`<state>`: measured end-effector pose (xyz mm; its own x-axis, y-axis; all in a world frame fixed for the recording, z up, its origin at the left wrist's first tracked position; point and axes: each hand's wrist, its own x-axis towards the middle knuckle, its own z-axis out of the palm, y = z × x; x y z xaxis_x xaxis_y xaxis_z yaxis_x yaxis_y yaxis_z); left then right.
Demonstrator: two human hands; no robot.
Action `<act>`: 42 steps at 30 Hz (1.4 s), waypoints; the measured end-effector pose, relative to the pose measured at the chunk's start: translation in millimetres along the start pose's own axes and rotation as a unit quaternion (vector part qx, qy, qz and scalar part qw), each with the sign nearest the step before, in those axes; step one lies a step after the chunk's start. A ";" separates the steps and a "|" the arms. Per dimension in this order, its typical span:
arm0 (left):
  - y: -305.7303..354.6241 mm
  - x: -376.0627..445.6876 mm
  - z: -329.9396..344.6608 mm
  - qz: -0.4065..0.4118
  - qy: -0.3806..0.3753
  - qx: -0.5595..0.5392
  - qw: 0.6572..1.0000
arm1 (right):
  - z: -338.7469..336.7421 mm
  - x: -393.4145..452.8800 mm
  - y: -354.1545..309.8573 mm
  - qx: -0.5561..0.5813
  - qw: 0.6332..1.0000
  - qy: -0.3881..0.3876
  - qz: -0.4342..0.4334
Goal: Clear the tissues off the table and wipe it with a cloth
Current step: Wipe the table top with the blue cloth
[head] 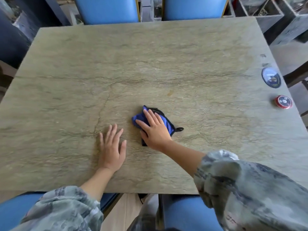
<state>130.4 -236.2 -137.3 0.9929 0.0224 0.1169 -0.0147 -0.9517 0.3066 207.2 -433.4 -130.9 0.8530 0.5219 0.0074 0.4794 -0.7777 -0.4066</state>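
A blue cloth with black trim (pixel 139 117) lies bunched near the middle of the stone-patterned table (pixel 150 64). My right hand (pixel 154 130) presses flat on the cloth with its fingers spread and straight. Just to its left, my left hand (pixel 112 150) rests flat on the bare tabletop, fingers straight, holding nothing. No tissues are in view on the table.
A round dark blue sticker (pixel 271 77) and a red round call button (pixel 283 101) sit near the table's right edge. Two blue chairs (pixel 106 9) stand at the far side, and blue seats (pixel 188 212) show below the near edge.
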 end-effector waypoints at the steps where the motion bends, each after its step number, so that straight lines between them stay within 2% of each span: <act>1: -0.3 -0.5 -0.3 -0.003 -0.002 0.005 1.000 | -2.2 -11.4 11.1 -0.017 0.999 -0.014 -0.043; 3: 0.0 -0.9 -1.8 -0.010 -0.009 0.019 1.000 | -12.3 -33.0 39.1 -0.039 0.995 -0.019 -0.088; 5: 3.0 1.3 -3.4 -0.017 -0.027 0.038 0.999 | -29.6 -50.0 71.6 -0.046 0.997 0.006 -0.062; 8: 4.6 0.5 -3.2 -0.020 -0.064 0.078 0.995 | -53.2 -62.8 122.8 -0.056 0.992 0.059 0.094; 12: 4.4 12.4 -12.4 -0.012 -0.065 0.126 0.990 | -75.1 -58.2 165.6 -0.066 0.920 0.136 0.361; 15: 2.3 38.0 -22.5 -0.023 -0.011 0.112 0.993 | -76.6 -34.8 164.1 -0.039 0.877 0.146 0.457; 17: -4.9 58.1 -22.8 -0.034 0.012 0.091 0.995 | -71.5 -11.2 146.2 -0.022 0.865 0.139 0.482; 19: -12.5 77.7 -16.3 -0.044 0.023 0.060 0.997 | -59.9 11.5 119.3 -0.022 0.881 0.129 0.456; 23: -12.2 101.1 5.8 -0.076 0.046 -0.016 0.996 | -17.3 32.8 38.3 -0.053 0.938 0.116 0.322; 26: -12.1 98.4 14.4 -0.069 0.093 -0.032 0.993 | 12.5 42.1 -21.6 -0.050 0.976 0.058 0.206; 28: -15.2 93.3 15.5 -0.061 0.105 -0.042 0.992 | 16.8 60.5 -29.2 -0.041 0.989 0.029 0.141; 32: -16.1 95.6 16.6 -0.063 0.076 -0.009 0.995 | -1.2 118.2 19.1 -0.055 0.998 -0.014 0.030; 36: -16.6 96.5 14.5 -0.065 0.047 0.009 0.997 | -24.6 146.8 67.0 -0.065 0.996 0.006 0.062; 42: -13.1 97.4 15.1 -0.066 0.037 0.007 0.997 | -42.1 91.5 104.5 -0.069 0.979 0.074 0.177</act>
<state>229.1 -226.2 -144.1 0.9745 0.1698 0.1469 0.1175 -0.9431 0.3109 344.0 -481.6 -134.3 0.9864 0.1626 0.0257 0.1632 -0.9461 -0.2798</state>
